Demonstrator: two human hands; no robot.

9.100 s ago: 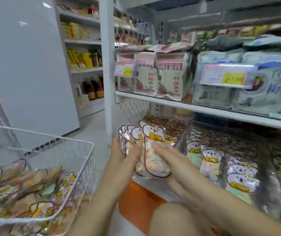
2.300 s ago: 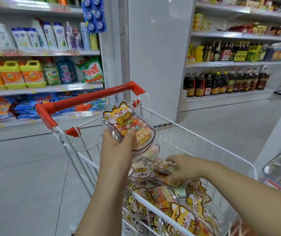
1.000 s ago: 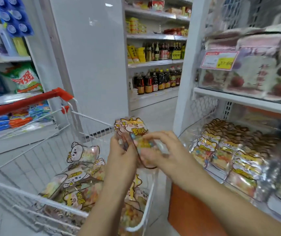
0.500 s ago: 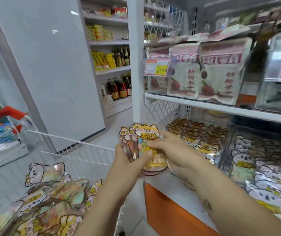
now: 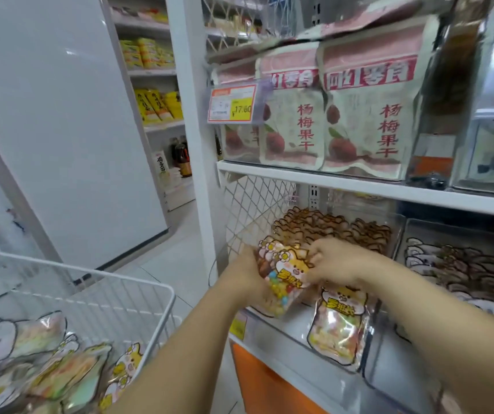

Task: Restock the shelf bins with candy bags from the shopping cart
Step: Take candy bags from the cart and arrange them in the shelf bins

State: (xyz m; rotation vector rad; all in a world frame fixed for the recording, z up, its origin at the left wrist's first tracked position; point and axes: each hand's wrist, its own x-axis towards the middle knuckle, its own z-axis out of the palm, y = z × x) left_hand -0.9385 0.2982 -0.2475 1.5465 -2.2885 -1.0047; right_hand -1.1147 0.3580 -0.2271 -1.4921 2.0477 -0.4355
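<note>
Your left hand (image 5: 244, 277) curls its fingers round a small stack of glossy, cat-shaped candy bags (image 5: 284, 277). Your right hand (image 5: 336, 261) pinches their top edge from the other side. The stack sits at the front of the clear plastic bin (image 5: 281, 330), beside a standing bag (image 5: 339, 327). More crinkly cart bags (image 5: 66, 372) lie in the white wire cart (image 5: 90, 271).

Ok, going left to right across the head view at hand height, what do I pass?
Shopping cart → left hand → candy bags held between both hands → right hand → bear-face bags in the far-right bin.
</note>
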